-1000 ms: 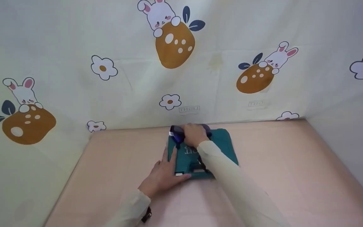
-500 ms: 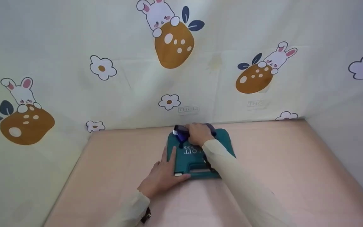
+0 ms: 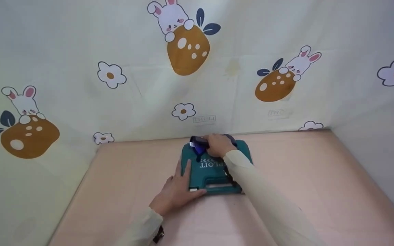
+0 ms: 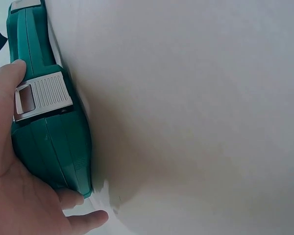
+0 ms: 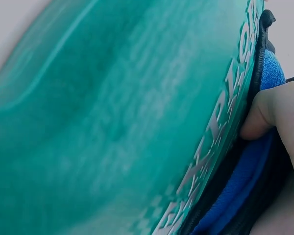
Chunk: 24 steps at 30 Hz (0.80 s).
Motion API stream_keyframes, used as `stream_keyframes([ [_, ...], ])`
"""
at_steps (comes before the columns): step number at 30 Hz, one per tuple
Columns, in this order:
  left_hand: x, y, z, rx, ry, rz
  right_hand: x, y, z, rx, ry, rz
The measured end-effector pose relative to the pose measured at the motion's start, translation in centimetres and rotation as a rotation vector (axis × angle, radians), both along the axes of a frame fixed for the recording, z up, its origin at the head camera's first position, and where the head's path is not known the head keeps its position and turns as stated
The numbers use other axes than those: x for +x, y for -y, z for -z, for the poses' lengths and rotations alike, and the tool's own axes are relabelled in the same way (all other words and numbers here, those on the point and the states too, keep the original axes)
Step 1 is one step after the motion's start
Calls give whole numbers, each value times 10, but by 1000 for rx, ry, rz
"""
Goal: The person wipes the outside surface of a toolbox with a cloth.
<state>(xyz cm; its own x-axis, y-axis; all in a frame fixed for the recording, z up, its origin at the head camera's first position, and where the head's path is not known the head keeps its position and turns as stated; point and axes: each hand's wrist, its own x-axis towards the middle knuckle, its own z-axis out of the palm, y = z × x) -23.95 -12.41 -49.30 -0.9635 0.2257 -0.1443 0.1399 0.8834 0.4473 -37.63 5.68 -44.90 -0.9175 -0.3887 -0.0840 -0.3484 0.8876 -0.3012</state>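
A green hard plastic case (image 3: 197, 172) with raised silver lettering lies flat, its handle side toward me. My left hand (image 3: 173, 193) rests at its near left corner, fingers spread straight along the top and side, thumb on the front edge. In the left wrist view that hand (image 4: 24, 200) lies beside the case's silver latch (image 4: 46, 95). My right hand (image 3: 220, 145) grips a dark, black-edged fabric piece with blue plush lining (image 3: 198, 147) on the case's far part. The right wrist view shows the thumb pressed into the blue plush (image 5: 250, 169), right at the lettering (image 5: 218, 115). The palm hides much of the fabric.
The case lies on a beige covered tabletop (image 3: 132, 171), close to the back wall cloth (image 3: 142, 112) printed with rabbits, fruit and flowers. Similar cloth walls stand at left and right. A black strap (image 3: 230, 176) hangs across the case beside the right sleeve (image 3: 262, 194).
My right hand has slid the fabric piece a little to the right across the case, uncovering more of the lettering. The left hand stays in place.
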Motion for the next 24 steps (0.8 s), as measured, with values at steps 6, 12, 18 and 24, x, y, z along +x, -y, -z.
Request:
stream_keyframes([
  [6, -2, -2, 1, -4, -15, 11, 0, -8, -1, -2, 5, 15],
  [12, -4, -4, 2, 9, -6, 13, 4, -12, 1, -11, -21, 42],
  [18, -3, -1, 2, 15, -33, 32, 4, -10, 6, -28, -36, 45],
  [24, -4, 1, 3, 13, -24, 28, 5, -8, 3, -23, -22, 45],
])
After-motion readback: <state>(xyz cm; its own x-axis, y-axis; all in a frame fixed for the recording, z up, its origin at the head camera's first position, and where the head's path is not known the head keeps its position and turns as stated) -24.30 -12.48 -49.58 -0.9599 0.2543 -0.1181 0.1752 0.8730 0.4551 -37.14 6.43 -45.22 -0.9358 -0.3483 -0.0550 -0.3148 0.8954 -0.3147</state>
